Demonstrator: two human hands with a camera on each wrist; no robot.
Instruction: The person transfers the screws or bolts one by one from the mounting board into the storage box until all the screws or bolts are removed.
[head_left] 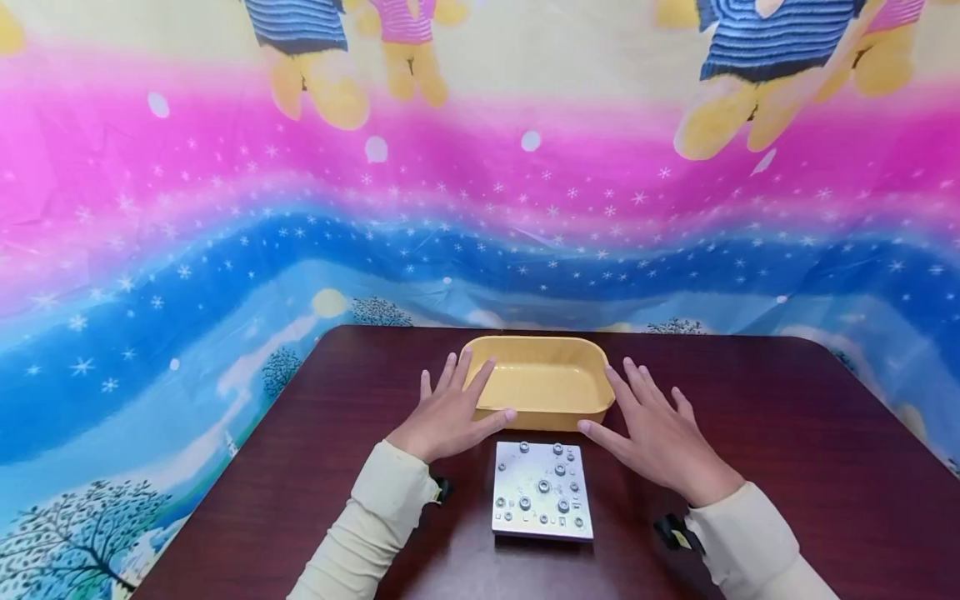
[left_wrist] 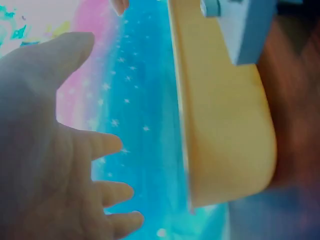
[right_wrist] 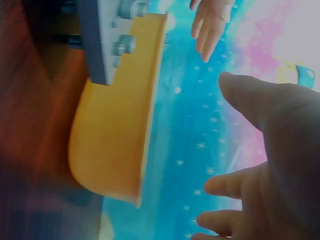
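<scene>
A yellow plastic basin is standing toward the far side of the dark reddish-brown table, and the two hands are flanking it. The left hand is hovering at the basin's left end, its fingers spreading loosely and its palm holding nothing. The right hand is hovering at the basin's right end in much the same way — fingers extending apart, gripping nothing. In the head view the fingertips are overlapping the basin's ends, but both wrist views are showing a gap between the nearby hand and the basin's rim. On the person's side of the basin, a square silver metal plate is lying face up, a thin strip of tabletop showing between the two. Socket-head bolts of several sizes are dotting its upper face, and in the right wrist view dark pins are jutting from its underside. Cream sleeves are covering the forearms on the near side of the basin, black straps showing at the wrists. Behind the basin, a printed backdrop is hanging — pink and blue bands, snowflakes, and partly visible bears in striped tops.
</scene>
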